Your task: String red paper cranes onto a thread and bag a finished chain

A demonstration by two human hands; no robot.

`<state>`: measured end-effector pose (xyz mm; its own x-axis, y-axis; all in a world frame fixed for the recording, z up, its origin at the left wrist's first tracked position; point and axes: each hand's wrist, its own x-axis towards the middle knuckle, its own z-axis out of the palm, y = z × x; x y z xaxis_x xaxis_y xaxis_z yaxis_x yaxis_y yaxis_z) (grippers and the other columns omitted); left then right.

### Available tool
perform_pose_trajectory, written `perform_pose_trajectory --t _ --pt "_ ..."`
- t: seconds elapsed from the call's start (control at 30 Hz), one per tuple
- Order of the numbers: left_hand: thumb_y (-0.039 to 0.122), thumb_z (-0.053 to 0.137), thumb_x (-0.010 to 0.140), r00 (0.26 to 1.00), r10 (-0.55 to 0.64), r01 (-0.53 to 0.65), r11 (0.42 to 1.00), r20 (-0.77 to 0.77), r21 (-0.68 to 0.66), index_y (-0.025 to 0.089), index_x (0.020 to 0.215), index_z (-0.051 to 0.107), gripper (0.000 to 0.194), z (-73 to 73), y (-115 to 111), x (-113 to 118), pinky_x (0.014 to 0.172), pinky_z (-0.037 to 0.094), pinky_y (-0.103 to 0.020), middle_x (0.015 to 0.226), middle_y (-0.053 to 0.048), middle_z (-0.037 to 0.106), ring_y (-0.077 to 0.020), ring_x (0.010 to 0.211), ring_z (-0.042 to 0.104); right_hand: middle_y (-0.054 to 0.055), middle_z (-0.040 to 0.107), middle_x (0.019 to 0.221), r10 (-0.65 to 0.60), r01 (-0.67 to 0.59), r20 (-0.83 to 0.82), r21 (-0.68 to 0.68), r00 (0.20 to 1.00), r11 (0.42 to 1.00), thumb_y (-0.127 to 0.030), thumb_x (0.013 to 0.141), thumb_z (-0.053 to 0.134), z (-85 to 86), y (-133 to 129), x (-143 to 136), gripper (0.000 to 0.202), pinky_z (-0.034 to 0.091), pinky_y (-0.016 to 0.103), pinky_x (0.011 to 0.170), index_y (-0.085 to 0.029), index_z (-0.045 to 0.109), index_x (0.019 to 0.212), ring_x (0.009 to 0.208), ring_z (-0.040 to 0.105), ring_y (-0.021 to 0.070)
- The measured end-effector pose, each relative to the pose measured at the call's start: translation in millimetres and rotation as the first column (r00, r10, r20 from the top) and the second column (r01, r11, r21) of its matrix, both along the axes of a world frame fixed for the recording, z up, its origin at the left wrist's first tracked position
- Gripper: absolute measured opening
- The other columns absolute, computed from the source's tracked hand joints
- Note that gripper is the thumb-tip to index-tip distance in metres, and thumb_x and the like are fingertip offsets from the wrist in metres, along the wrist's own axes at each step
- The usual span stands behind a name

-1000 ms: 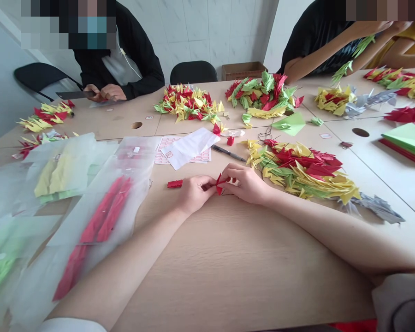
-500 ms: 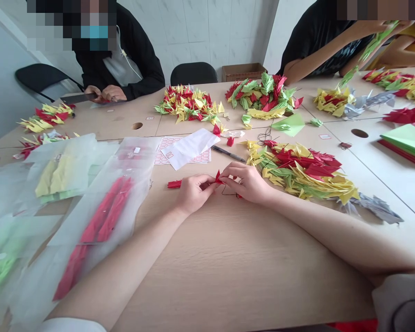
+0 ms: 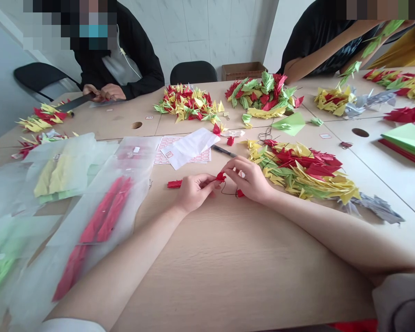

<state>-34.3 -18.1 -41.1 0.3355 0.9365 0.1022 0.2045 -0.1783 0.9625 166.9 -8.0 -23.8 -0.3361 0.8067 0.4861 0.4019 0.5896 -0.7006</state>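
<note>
Between the fingertips of my left hand is a small red folded-paper crane, pinched over the table. My right hand has its fingers drawn together right at the crane's edge; what they pinch, if anything, is too small to make out. A dark thread loops below the crane toward another small red paper piece under my right hand. Left of my left hand lies a red folded-paper bundle. Beyond my right hand sits a heap of strung paper cranes in yellow, green and red.
Plastic bags of folded paper cover the left side. A white paper sheet and a black pen lie ahead. More crane heaps stand farther back. Two people work across the table, one holding a dark flat blade-like tool.
My right fingers have shifted slightly up and off the crane's tip. The crane has tilted in my left fingers, its pointed end no longer upright. The blade-like tool across the table has moved.
</note>
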Motion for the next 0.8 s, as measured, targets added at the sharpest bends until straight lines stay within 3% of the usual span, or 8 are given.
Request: perform_pose_trajectory --t 0.13,0.4,0.8 --pt "0.042 0.069 0.084 1.000 0.023 -0.023 1.000 0.015 0.000 0.017 0.094 0.077 0.029 -2.2 2.2 -1.6 0.059 0.059 -0.025 0.088 -0.007 0.076 -0.0199 0.080 0.071 0.005 0.064 0.091 -0.073 0.074 -0.064 0.006 0.995 0.997 -0.023 0.095 0.053 3.2 3.2 2.1 0.012 0.046 0.028 0.065 -0.020 0.063 0.090 0.082 0.059 0.0165" --pt "0.043 0.068 0.084 0.997 0.056 -0.058 0.998 0.056 0.033 0.016 0.093 0.075 0.030 -2.0 4.5 -2.4 0.057 0.056 -0.025 0.089 -0.007 0.075 -0.0134 0.059 0.066 0.004 0.067 0.094 0.059 -0.060 0.028 0.027 0.998 0.998 -0.019 0.087 0.063 5.3 -0.4 2.2 0.010 0.049 0.028 0.070 -0.020 0.065 0.096 0.082 0.059 0.0154" --pt "0.040 0.069 0.083 0.998 0.037 -0.030 0.992 -0.057 0.121 0.015 0.085 0.073 0.025 -2.2 1.5 -2.5 0.060 0.054 -0.025 0.080 -0.004 0.072 -0.0146 0.064 0.065 0.003 0.067 0.088 0.115 -0.114 0.030 -0.032 0.993 0.993 -0.019 0.089 0.061 4.1 -3.0 2.4 0.008 0.046 0.023 0.060 -0.018 0.069 0.088 0.077 0.060 0.0132"
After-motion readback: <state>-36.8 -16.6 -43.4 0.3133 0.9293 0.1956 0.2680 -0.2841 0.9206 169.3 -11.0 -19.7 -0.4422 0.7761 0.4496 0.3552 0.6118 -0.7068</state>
